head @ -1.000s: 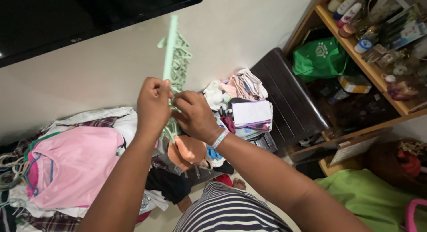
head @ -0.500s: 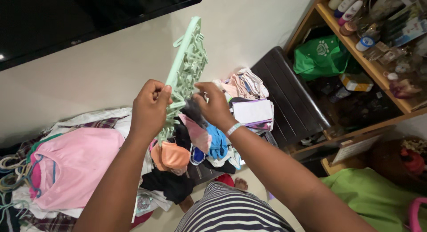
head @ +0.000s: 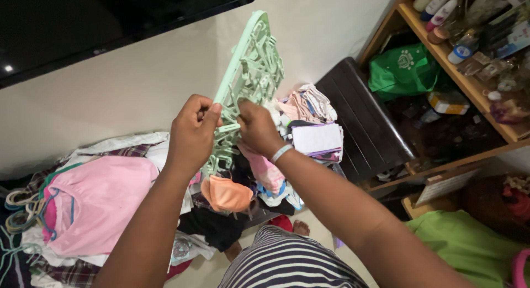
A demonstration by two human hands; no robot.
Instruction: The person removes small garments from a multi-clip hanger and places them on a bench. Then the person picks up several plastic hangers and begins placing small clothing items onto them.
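Here, both hands' fingers, left hand (head: 192, 132) and right hand (head: 255, 128), clutch a mint-green plastic peg rack (head: 248, 72).

The clip hanger (head: 248, 72) is pale mint green, and the small cloth (head: 226, 193) hanging just below it is orange. Left of the clip hanger lies a light pink garment (head: 99, 202) with blue trim over plaid cloth; to its right sit a white folded stack (head: 316, 139), a dark brown chair (head: 359, 122) and a bright green bag (head: 406, 67). Below the clip hanger shows a navy-and-white striped shirt (head: 287, 263).
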